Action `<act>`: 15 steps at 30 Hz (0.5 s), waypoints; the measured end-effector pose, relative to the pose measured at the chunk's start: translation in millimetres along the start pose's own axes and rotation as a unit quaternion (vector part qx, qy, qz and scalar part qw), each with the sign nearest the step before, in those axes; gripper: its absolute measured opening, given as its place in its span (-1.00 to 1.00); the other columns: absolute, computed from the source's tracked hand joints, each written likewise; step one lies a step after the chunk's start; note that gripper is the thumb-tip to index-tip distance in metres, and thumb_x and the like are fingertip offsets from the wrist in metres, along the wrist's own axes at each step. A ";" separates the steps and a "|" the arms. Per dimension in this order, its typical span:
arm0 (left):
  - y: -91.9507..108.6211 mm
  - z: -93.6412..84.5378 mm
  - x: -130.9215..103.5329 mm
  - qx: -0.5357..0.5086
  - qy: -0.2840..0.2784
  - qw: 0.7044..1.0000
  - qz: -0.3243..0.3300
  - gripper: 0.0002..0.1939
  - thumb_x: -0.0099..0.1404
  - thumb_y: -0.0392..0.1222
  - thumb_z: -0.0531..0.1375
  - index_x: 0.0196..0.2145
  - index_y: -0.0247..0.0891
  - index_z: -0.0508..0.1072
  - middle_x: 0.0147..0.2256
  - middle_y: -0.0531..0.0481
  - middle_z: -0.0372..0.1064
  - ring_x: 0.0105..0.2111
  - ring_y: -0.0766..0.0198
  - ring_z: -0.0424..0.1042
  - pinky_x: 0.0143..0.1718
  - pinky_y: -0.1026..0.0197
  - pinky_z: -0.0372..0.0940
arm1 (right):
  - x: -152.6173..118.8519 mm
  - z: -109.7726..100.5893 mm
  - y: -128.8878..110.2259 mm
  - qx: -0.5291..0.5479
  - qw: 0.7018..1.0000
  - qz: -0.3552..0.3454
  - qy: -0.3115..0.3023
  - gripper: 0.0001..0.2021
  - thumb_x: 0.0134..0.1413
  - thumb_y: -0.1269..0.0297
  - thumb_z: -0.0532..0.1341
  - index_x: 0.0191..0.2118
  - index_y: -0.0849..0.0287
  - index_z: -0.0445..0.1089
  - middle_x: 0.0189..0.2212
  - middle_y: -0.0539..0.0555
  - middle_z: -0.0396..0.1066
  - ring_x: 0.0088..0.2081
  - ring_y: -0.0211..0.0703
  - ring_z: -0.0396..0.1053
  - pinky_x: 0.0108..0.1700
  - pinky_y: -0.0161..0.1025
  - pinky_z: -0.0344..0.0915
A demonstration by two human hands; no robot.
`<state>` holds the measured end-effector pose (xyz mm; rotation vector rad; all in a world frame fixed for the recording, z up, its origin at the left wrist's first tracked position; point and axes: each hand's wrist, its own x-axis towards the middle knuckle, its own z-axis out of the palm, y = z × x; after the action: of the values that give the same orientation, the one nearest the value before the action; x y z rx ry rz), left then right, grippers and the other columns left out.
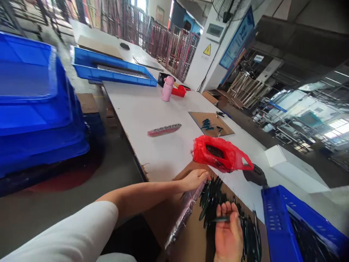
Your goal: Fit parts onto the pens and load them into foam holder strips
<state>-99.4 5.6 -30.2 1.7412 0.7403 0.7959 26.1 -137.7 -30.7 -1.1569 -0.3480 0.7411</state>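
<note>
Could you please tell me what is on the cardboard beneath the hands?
Many dark, slender pieces lie on the cardboard, with a silvery strip alongside. The right hand, holding one such piece, hides some of them; what lies beneath it there cannot be seen.

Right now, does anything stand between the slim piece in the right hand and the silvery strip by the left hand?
Only some loose dark pieces, lying low on the cardboard between the right hand with its slim piece and the silvery strip; nothing taller visibly stands in that gap.
</note>
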 end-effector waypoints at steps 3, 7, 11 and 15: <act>-8.7 9.9 -3.0 0.005 -0.019 1.000 -0.007 -0.51 0.32 -0.01 -0.21 -0.31 -0.34 0.42 -0.40 0.01 0.35 -0.40 0.37 0.29 -0.29 0.35 0.19 | -6.3 7.2 8.9 -0.001 1.000 0.005 0.008 -0.75 -0.13 0.18 0.29 -0.25 0.07 0.43 -0.21 0.01 0.39 -0.35 -0.30 0.34 -0.15 -0.22 0.34; -14.3 10.0 -4.9 0.019 -0.029 0.999 -0.008 -0.51 0.33 -0.01 -0.21 -0.30 -0.34 0.42 -0.45 0.02 0.33 -0.43 0.38 0.29 -0.33 0.37 0.19 | -20.8 6.6 21.7 -0.045 0.999 0.019 -0.021 -0.64 -0.14 0.17 0.28 -0.14 0.10 0.38 -0.10 0.05 0.33 -0.32 -0.31 0.33 -0.21 -0.30 0.32; -11.6 9.0 -5.6 0.043 -0.024 0.999 -0.007 -0.51 0.33 -0.03 -0.22 -0.33 -0.32 0.43 -0.45 0.03 0.34 -0.44 0.38 0.30 -0.35 0.37 0.19 | -38.7 -5.0 36.2 -0.148 0.988 0.038 -0.029 -0.58 -0.24 0.04 0.30 -0.20 0.14 0.40 -0.21 0.10 0.41 -0.24 -0.12 0.38 -0.19 -0.22 0.32; -9.0 8.6 -6.1 0.069 -0.031 0.997 -0.014 -0.54 0.33 -0.07 -0.20 -0.34 -0.29 0.43 -0.47 0.03 0.36 -0.45 0.36 0.31 -0.37 0.36 0.18 | -54.8 -19.7 54.6 -0.299 0.953 -0.029 -0.048 -0.65 -0.25 -0.06 0.25 -0.35 0.05 0.47 -0.31 0.07 0.46 -0.18 0.02 0.37 -0.06 -0.13 0.25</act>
<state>-97.1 -1.5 -41.9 1.8674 0.7917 0.6831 -20.2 -177.9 -81.7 -1.6733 -0.7192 0.6589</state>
